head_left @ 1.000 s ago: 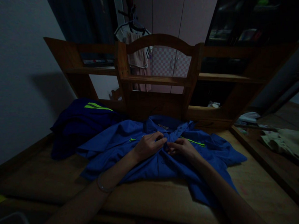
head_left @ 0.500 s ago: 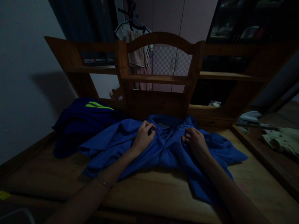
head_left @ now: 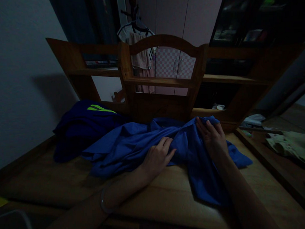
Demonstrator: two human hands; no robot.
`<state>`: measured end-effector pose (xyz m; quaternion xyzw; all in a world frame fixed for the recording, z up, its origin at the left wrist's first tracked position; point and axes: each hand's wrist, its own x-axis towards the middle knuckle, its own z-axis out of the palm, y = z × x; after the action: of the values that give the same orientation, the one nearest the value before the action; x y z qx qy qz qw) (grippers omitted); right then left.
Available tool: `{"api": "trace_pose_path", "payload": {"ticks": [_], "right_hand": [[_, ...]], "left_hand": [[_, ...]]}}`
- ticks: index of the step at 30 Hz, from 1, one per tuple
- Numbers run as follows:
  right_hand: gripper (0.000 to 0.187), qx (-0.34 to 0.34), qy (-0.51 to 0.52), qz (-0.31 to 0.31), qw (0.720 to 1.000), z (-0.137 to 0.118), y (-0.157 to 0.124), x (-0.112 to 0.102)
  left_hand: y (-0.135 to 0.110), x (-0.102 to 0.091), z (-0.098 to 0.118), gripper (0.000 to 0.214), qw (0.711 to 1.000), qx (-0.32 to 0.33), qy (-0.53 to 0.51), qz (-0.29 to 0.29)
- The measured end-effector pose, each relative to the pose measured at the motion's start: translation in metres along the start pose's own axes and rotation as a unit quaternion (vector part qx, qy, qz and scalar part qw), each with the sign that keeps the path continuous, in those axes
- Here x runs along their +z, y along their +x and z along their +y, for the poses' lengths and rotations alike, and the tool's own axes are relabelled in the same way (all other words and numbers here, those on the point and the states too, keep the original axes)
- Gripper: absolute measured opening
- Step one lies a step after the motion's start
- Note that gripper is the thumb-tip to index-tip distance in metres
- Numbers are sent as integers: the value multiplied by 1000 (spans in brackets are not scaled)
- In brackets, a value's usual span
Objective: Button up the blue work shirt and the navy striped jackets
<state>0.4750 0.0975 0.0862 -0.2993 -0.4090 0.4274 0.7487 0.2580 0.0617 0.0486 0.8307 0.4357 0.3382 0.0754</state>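
A blue short-sleeved shirt (head_left: pixel 133 142) lies crumpled across the wooden desk, its folds drawn together near the middle. My left hand (head_left: pixel 157 157) rests on the lower middle of the shirt, fingers bent over the cloth and thumb held apart. On the right side, my right hand (head_left: pixel 214 139) grips the cloth near the shoulder, where a fold is raised. One sleeve or panel hangs toward me beneath my right forearm. A bracelet (head_left: pixel 103 202) circles my left wrist. The shirt's collar is mostly covered by folds.
A dark blue garment with yellow-green stripes (head_left: pixel 85 127) is heaped at the left. Behind the shirt stands a wooden shelf unit (head_left: pixel 163 81) on the desk (head_left: pixel 155 201). Pale cloth (head_left: pixel 291 144) lies on a surface at the right. Clothes (head_left: pixel 140 51) hang behind the shelf.
My left hand has come down and toward the right, off the collar area. My right hand has moved right and slightly up, lifting cloth; the collar opening is now covered over.
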Motion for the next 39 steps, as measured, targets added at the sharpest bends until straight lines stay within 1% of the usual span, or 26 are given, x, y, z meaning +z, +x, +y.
{"api": "trace_pose_path", "payload": {"ticks": [2,4,5,7,9,10,11,12,13,15,17,19,21,24,25,27,29,31,34,36,39], "right_hand": [[23,-17,1,-6,1000,1,4,-5],[30,5,-15,-17,1000,6,6,-8],[36,23,-36,-20,999,11,5,-9],[51,52,-105,-29,993,19,-1,-6],[66,46,-186,-50,980,25,-9,-2],[71,33,-224,-62,972,27,-14,1],[71,17,-257,-71,964,27,-19,4],[67,0,-287,-75,955,27,-23,6],[60,-20,-313,-72,947,25,-26,8],[47,-68,-362,-60,928,19,-31,12],[39,-130,-407,-56,902,13,-33,15],[39,-191,-447,-81,870,8,-34,18],[44,-231,-480,-137,835,8,-34,21],[53,-233,-514,-244,789,19,-36,20],[55,-228,-521,-276,775,24,-38,19],[59,-222,-533,-322,750,37,-40,16],[57,-218,-546,-344,732,49,-41,14],[49,-210,-560,-337,727,55,-41,13],[35,-202,-567,-304,738,57,-39,14],[27,-196,-557,-290,753,54,-38,14],[17,-171,-531,-283,780,50,-36,12]], "left_hand": [[-1,9,-6,48,1000,-7,-7,6],[0,16,-13,56,1000,-21,-20,11],[2,19,-17,54,999,-35,-33,10],[6,22,-25,42,995,-70,-75,10],[12,23,-30,28,987,-94,-127,17],[14,21,-32,23,983,-98,-156,21],[17,19,-34,17,976,-101,-189,24],[20,16,-35,13,968,-102,-226,22],[22,13,-37,14,958,-106,-264,13],[25,5,-40,29,935,-121,-333,-17],[27,-4,-44,42,917,-148,-367,-43],[28,-10,-49,48,916,-165,-360,-58],[29,-15,-53,49,934,-153,-313,-83],[30,-17,-58,43,959,-113,-220,-137],[29,-17,-58,41,965,-103,-195,-145],[29,-17,-55,32,974,-81,-165,-132],[28,-17,-50,22,982,-49,-155,-91],[28,-17,-44,15,987,-15,-155,-44],[28,-15,-39,10,986,11,-165,3],[28,-12,-39,12,985,15,-172,10],[27,-6,-44,14,983,22,-184,-5]]}}
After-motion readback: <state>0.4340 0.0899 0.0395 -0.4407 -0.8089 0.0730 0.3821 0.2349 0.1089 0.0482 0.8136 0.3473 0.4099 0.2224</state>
